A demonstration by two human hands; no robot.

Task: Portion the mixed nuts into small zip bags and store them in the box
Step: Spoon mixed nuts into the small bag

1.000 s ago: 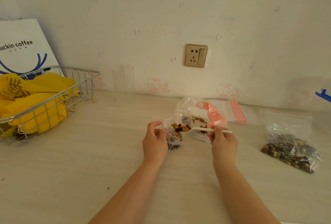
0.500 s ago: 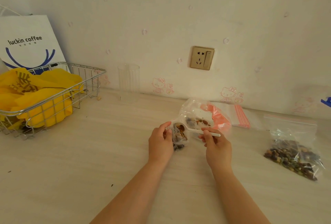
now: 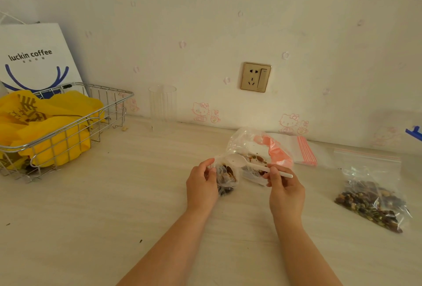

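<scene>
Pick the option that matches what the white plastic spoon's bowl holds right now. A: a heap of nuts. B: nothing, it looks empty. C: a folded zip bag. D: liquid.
B: the right hand pinches the handle of the white plastic spoon, and its bowl shows bare white above the small zip bag that the left hand holds.

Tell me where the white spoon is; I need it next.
Head view, centre-right: the white spoon is held by the right hand, its bowl just above the small bag the left hand grips.
</scene>
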